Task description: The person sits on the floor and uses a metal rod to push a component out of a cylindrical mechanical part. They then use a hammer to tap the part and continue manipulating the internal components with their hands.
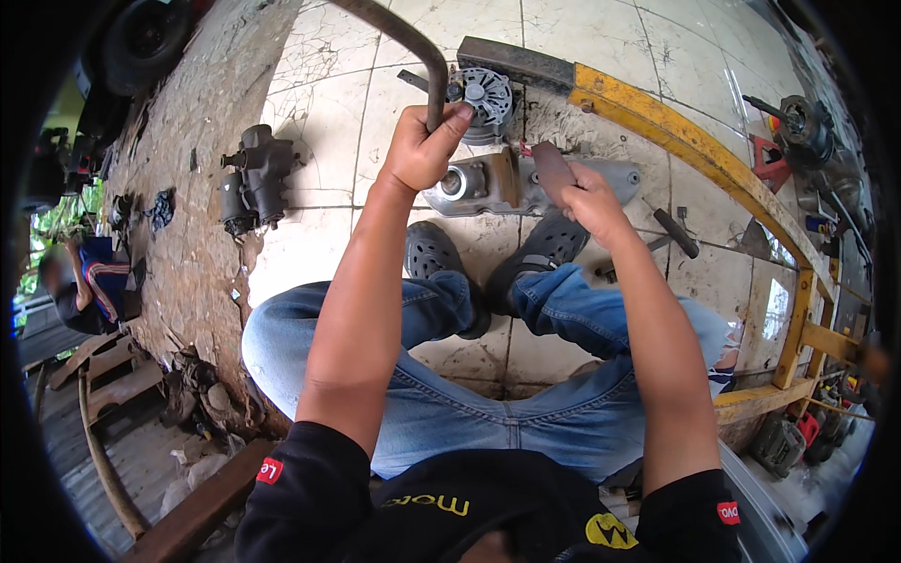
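Fingers (450,122) of left hand (413,155) curled tight round bent metal bar (437,80). Bar's top runs out of view; low end hidden in fist. Right hand (593,202) pinches flat brown piece (552,171) above grey metal part (481,188) on floor (324,169); piece hides bit of it. Can't tell if they touch. Both arms (352,300) reach ahead, right one bent inward. Round metal part (486,92) beyond, black shoes (434,251) nearer.
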### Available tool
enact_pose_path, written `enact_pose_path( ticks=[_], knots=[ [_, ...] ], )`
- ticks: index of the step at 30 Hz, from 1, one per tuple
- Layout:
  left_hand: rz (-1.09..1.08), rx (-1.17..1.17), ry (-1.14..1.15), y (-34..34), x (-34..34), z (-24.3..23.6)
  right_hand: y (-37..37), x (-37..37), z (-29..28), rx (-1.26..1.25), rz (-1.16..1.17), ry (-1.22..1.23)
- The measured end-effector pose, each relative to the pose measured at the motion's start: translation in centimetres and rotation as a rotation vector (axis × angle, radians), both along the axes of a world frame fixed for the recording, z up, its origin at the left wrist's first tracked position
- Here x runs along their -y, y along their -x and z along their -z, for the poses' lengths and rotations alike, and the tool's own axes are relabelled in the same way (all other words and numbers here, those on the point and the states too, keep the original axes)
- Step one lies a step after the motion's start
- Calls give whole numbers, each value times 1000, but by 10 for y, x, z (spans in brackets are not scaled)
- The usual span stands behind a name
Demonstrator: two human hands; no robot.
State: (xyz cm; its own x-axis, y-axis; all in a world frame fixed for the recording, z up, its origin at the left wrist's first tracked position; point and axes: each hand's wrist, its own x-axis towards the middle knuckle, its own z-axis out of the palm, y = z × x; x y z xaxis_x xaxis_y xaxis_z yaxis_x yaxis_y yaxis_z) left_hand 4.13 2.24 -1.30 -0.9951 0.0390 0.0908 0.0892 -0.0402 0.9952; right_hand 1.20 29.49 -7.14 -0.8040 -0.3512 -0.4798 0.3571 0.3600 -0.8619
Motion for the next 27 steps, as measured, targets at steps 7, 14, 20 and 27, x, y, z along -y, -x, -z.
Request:
enact_pose_path(
  ticks=[7,14,20,27],
  knots=[
    [101,-2,183,24,-7,-7,-12,-5,10,-4,12,66],
    [112,50,81,24,7,-10,-14,0,11,11,16,44],
    [-138,-134,53,4,9,-3,-26,44,23,-276,9,-65],
    [-483,-164,-129,-17,38,9,-64,115,18,-437,-10,-184]
  ],
)
